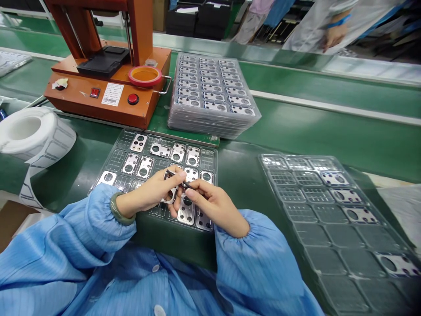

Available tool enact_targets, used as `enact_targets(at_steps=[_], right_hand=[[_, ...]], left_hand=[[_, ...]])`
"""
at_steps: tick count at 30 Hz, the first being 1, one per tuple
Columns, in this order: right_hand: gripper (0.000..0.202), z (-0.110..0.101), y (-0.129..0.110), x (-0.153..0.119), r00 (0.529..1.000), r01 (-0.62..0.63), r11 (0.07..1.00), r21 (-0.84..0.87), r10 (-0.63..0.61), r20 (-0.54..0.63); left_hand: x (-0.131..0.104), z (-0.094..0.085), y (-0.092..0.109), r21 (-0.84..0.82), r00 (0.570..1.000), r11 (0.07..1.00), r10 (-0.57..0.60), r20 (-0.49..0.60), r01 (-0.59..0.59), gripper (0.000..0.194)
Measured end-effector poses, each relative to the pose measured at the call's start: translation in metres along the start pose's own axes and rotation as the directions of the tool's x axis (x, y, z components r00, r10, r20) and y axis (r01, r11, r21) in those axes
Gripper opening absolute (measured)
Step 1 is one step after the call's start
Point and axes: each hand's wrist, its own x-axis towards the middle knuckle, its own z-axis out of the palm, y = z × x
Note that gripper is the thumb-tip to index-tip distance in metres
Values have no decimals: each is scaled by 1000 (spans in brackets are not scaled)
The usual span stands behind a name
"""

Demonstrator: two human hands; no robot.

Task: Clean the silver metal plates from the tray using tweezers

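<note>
My left hand (154, 189) and my right hand (215, 202) meet over a transparent plastic tray (115, 161). Between their fingertips they pinch a thin, dark-edged plate (179, 179), seen nearly edge-on; its face is mostly hidden. In the tray under my hands lie several silver metal plates (145, 166) with round holes. Some of these plates are covered by my fingers. Close below my fingers, one silver plate (186, 215) sits at the tray's near edge.
An orange press (108, 94) holding a tape roll (144, 77) stands at the back left. A stack of filled trays (213, 118) is beside it. Label roll (49, 131) lies left; another tray (315, 237) with several plates lies right. A person's hand (336, 34) shows behind.
</note>
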Motion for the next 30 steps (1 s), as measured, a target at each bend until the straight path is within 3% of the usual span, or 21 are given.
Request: enact_targets(at_steps=[7,15,20,24,30], right_hand=[[42,-5,-2,-1,998,4,1000,-12,-3,58],[51,-5,-5,-2,988,-87,995,40,81,133],[37,1,-1,1,999,-23,1000,-14,24,37],[32,5,3,1,998,0,999,40,2,-56],[30,1,1,-1,999,-7,998,57,10,-45]], left_hand=[[-1,1,1,36,999,999,-16,37,14,32],[0,-1,-1,52,999,998,-30,39,28,36],[1,-1,-1,-5,1000,1000,-20,6,20,33],[1,-1,-2,-4,999,999,-34,24,34,31],[0,1,1,30,997,998,-62,56,61,33]])
